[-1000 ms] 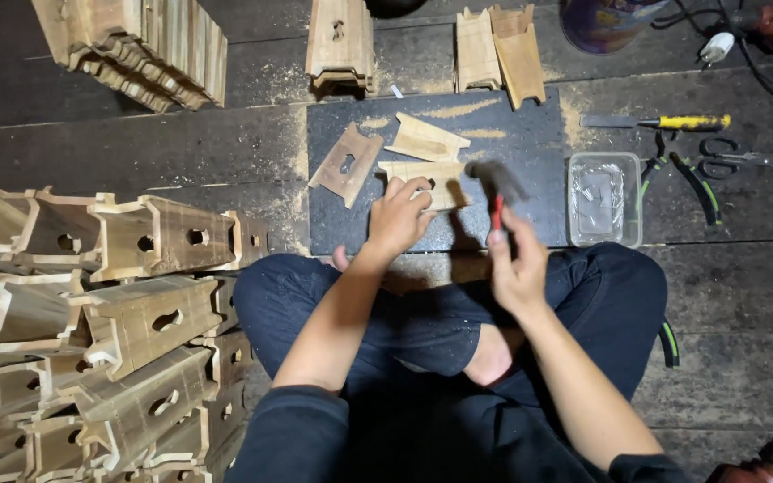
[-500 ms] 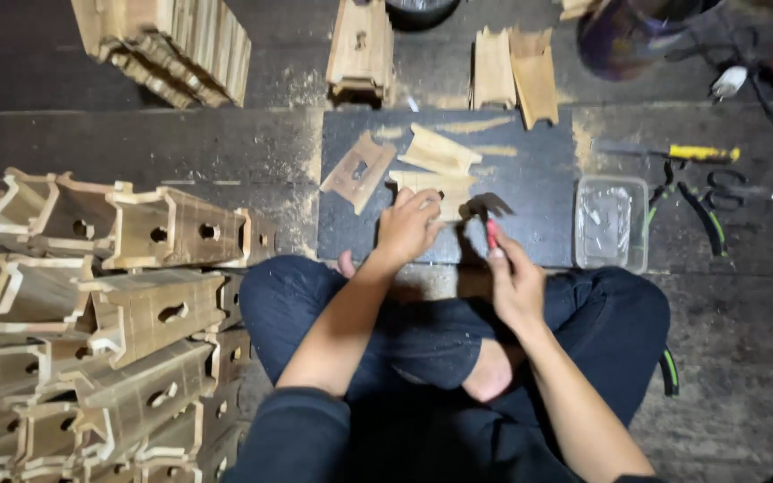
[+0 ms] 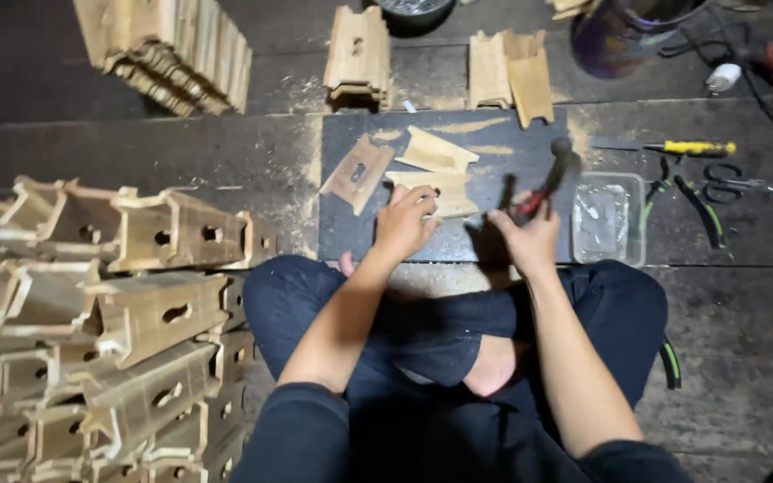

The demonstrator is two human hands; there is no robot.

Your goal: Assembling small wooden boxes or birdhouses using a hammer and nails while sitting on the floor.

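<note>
Left of frame, stack of pale notched wooden blocks with slots [image 3: 91, 304]; more wooden pieces upper left [image 3: 172, 49] and top centre [image 3: 358, 54]. Clear plastic tray [image 3: 607, 219], yellow-handled screwdriver [image 3: 686, 148] and pliers [image 3: 686, 192] right of the dark mat [image 3: 351, 241]. Centre frame, left hand [image 3: 402, 224], fingers curled, presses flat pale wood piece [image 3: 440, 192] onto mat. Right hand [image 3: 530, 237] just beside, fingers wrapped tight round red-handled hammer [image 3: 543, 183], head blurred, raised above mat; loose slotted wood plate [image 3: 357, 172] lies near
</note>
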